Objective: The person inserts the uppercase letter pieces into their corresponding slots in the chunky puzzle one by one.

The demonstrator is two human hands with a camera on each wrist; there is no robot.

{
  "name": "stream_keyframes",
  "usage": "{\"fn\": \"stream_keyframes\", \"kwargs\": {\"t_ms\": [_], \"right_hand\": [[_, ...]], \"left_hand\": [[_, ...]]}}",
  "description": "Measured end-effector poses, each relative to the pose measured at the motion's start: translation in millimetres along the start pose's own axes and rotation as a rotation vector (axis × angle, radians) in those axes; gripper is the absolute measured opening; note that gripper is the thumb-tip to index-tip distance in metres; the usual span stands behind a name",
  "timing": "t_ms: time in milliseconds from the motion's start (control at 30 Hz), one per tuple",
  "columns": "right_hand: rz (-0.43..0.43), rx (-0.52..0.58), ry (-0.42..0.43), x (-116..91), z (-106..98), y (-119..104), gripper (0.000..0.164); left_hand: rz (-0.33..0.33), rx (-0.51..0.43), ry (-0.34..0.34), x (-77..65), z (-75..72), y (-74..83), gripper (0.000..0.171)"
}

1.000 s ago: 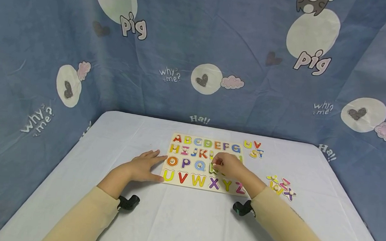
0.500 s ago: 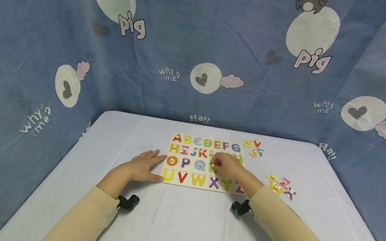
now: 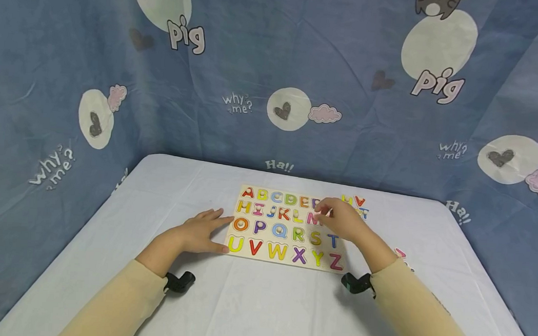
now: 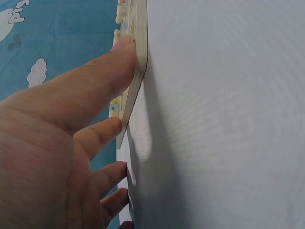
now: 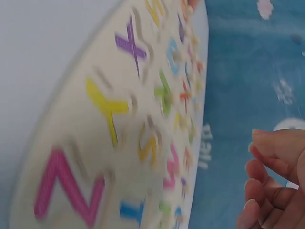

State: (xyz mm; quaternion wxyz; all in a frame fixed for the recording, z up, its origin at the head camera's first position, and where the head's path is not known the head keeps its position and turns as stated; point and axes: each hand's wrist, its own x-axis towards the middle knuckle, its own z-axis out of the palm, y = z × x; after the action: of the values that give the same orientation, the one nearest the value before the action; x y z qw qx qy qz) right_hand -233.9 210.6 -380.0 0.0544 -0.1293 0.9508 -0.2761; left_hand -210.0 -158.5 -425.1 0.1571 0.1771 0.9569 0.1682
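A wooden alphabet puzzle board (image 3: 308, 234) lies on the table. My left hand (image 3: 202, 233) rests at its left edge, fingers spread. In the left wrist view, the thumb (image 4: 107, 71) touches the board's side. A green knobbed R piece (image 3: 300, 238) sits in its place in the third row. My right hand (image 3: 344, 221) hovers above the board's upper right, fingers loosely bent; in the right wrist view nothing shows between the thumb and fingers (image 5: 257, 191). Just beyond it lie a loose red V piece (image 3: 359, 200) and a partly covered yellow U piece (image 3: 346, 199).
A blue T piece (image 3: 365, 214) lies beside the board, partly behind the right hand. Farther right, a pink Z piece (image 3: 400, 253) peeks out past the right forearm, which hides its neighbours. A blue patterned cloth (image 3: 234, 135) hangs behind the white table (image 3: 260, 311).
My right hand has left the R piece and moved up and to the right over the board. The R, S and T places now show. My left hand has stayed at the board's edge.
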Motion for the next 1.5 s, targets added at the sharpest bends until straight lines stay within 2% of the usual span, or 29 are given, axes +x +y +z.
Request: {"fn": "stream_keyframes", "kwargs": {"t_ms": [233,567,733,1033,1300,1500], "right_hand": [[0.016,-0.029,0.099,-4,-20,32,0.019],[0.126,-0.013,0.17,-2,-27,71,0.019],[0.172,0.02,0.191,2,-30,86,0.025],[0.263,0.032,0.168,8,-25,104,0.03],[0.304,0.041,0.138,9,-23,114,0.032],[0.274,0.034,0.135,15,-19,119,0.028]], "left_hand": [[-0.007,0.0,-0.005,-0.6,-0.5,1.2,0.089],[-0.004,0.007,-0.012,0.9,0.8,-0.9,0.089],[-0.002,0.01,-0.006,2.0,0.9,-1.6,0.089],[-0.012,0.016,-0.013,2.7,2.8,-1.8,0.089],[-0.013,0.013,-0.018,0.7,0.9,1.1,0.089],[-0.013,0.016,-0.018,0.4,-0.5,1.9,0.09]]}}
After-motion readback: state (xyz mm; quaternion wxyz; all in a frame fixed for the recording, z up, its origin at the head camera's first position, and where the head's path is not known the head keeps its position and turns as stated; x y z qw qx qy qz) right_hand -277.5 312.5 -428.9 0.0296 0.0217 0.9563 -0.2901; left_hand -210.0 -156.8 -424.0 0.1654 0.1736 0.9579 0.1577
